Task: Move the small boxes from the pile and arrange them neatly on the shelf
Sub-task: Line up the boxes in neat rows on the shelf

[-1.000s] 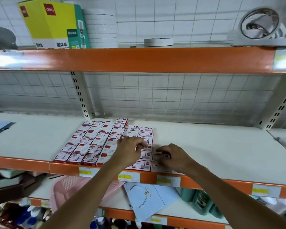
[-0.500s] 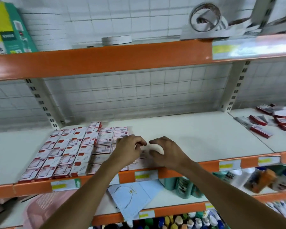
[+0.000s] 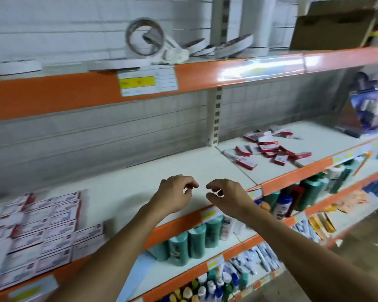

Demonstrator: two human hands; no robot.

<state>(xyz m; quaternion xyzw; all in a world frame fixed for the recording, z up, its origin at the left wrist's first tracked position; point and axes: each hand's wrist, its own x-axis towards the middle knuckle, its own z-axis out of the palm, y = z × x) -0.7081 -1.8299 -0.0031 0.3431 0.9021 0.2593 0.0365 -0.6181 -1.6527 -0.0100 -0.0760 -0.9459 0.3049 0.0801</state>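
Leftmost, the arranged boxes (image 3: 37, 234) lie in flat rows at the shelf (image 3: 140, 184) front, their right edge ragged in the blur. At centre, your left hand (image 3: 175, 192) and right hand (image 3: 227, 197) hover over bare shelf, each grip loosely curled and holding nothing. To the right, beyond the upright, the pile (image 3: 268, 149) lies scattered. Reach there next; take a few boxes, labels up, turned one way, and butt them squarely against the last row.

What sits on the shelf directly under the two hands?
Bare white shelf only; both hands hold nothing. Arranged boxes lie left, the pile right.
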